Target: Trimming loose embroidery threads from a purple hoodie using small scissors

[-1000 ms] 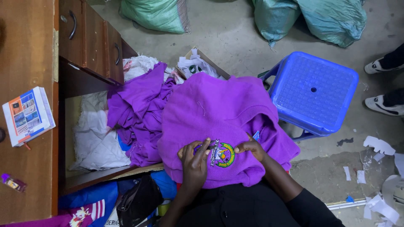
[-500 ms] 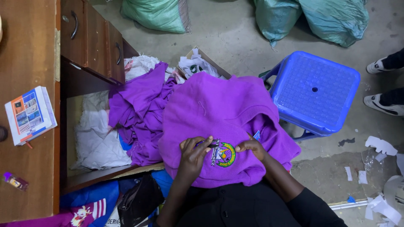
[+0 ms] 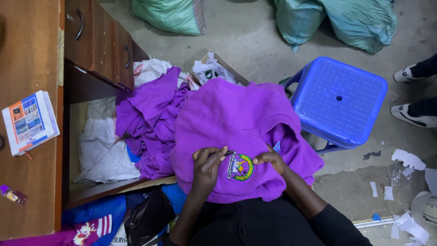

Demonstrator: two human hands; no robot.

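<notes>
The left hand (image 3: 207, 166) had its fingers curled shut around a small thin tool (image 3: 226, 154), its tip at the edge of the colourful badge (image 3: 240, 167). What kind of tool it was could not be told. The right hand (image 3: 271, 160) lay on the purple sweater (image 3: 232, 116) just right of the badge, fingers bent and pressing the cloth, holding nothing else. The sweater sat in the middle of the frame, on the person's lap. More purple clothes (image 3: 150, 118) were piled left of it, over white cloth (image 3: 102, 146) in an open drawer. A blue plastic stool (image 3: 341, 100) stood at the right. A small booklet (image 3: 29, 122) lay on the wooden desk (image 3: 27, 54) at the left. Green sacks (image 3: 170, 13) sat at the top.
</notes>
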